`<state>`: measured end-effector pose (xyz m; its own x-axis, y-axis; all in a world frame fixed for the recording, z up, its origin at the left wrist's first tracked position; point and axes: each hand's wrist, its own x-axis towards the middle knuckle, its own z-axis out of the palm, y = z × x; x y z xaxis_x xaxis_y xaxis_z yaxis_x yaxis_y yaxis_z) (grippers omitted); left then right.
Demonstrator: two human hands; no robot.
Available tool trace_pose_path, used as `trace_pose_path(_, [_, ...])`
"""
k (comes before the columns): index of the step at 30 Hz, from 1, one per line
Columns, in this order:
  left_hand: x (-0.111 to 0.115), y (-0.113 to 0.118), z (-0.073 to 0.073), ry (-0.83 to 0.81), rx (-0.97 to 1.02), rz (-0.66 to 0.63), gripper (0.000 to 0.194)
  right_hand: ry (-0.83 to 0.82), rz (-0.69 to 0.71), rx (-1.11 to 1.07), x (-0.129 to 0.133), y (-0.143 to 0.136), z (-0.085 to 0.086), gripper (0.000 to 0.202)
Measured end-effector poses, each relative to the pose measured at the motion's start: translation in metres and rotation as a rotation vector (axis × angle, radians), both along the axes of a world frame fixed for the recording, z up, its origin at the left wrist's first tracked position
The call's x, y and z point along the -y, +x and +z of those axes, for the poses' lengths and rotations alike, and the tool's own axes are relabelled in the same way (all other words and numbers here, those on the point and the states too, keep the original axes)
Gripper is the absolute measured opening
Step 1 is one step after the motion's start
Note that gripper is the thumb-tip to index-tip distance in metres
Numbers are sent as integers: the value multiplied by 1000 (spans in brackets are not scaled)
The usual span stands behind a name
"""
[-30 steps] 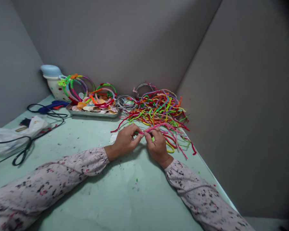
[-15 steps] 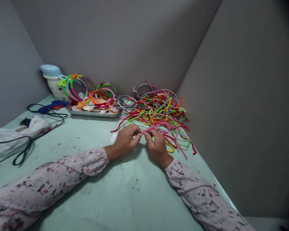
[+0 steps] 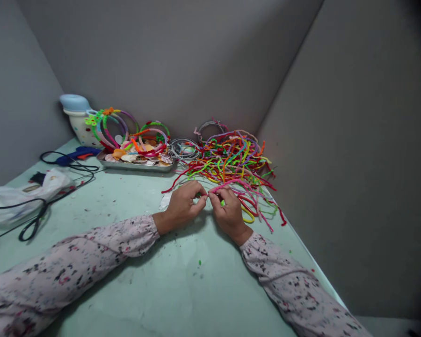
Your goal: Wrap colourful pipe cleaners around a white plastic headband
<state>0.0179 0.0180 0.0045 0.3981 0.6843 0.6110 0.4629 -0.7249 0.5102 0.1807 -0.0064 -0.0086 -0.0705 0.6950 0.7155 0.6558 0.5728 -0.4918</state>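
Both hands meet over the table, fingertips nearly touching, in front of a heap of coloured fuzzy stems (image 3: 231,154). My right hand (image 3: 228,211) pinches a pink fuzzy stem (image 3: 228,184), which runs up and right over its fingers. My left hand (image 3: 184,202) is closed in a pinch at the stem's left end; what lies between its fingertips is too small to make out. A silvery wire arcs behind the hands. Red and yellow loops (image 3: 248,214) lie just right of my right hand.
A metal tray (image 3: 136,166) of shells and fuzzy headbands stands at the back, beside a blue-lidded container (image 3: 80,122). Further left lie a blue glue gun (image 3: 77,153), a black cable (image 3: 38,218) and a white plastic bag (image 3: 7,199). Walls border the table's back and right.
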Motion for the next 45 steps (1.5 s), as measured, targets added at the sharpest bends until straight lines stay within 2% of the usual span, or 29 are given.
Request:
trace_pose_path(10, [-1,0,-1,6,17,12,7,-25,76,-28,-1,1,1,13])
trace_pose_path(27, [-2,-1,-1,-26,-6,-23,8,-26,25,21,-1,2,-1,11])
trace_pose_path(45, [-2,0,-1,-31,9,-9,6,-39,39,36,1,0,1,9])
